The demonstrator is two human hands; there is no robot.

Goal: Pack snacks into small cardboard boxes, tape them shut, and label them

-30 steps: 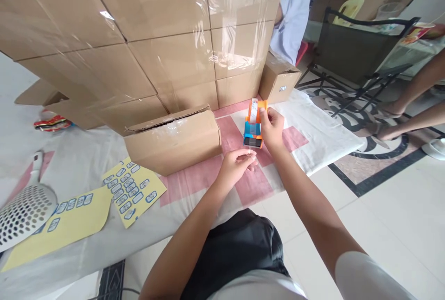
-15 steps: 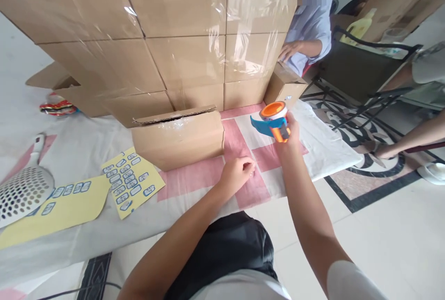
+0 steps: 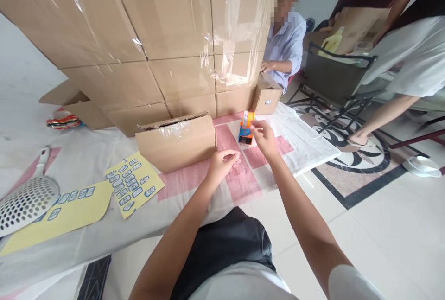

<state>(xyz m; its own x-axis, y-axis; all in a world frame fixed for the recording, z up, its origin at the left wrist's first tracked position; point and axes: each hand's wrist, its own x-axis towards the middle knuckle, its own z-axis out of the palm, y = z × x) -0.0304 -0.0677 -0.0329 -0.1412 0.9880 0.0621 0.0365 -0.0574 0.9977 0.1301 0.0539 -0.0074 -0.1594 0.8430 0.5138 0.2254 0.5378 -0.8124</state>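
My left hand (image 3: 222,165) hovers over the cloth in front of the carton, its fingertips pinched together. Anything between them is too small to make out. An orange and blue tape dispenser (image 3: 246,129) with a roll of tape rests on the table. Right beside it is my right hand (image 3: 266,140), fingers partly spread and not wrapped around the handle; whether a fingertip still touches it I cannot tell. To the left of my hands lies a brown cardboard box (image 3: 179,144), with clear tape on its upper side and a gap along its top edge.
Stacked taped cartons (image 3: 181,26) wall off the table's back. Yellow sticker sheets (image 3: 134,184) and a white perforated scoop (image 3: 28,198) lie left. A co-worker (image 3: 287,42) sits behind a small box (image 3: 267,98). A chair (image 3: 333,73) and another person's legs (image 3: 399,82) are right.
My right hand has lowered the tape dispenser to the table and loosened its hold. My left hand stays pinched. The view has tilted up, and the person at right has come further into view.
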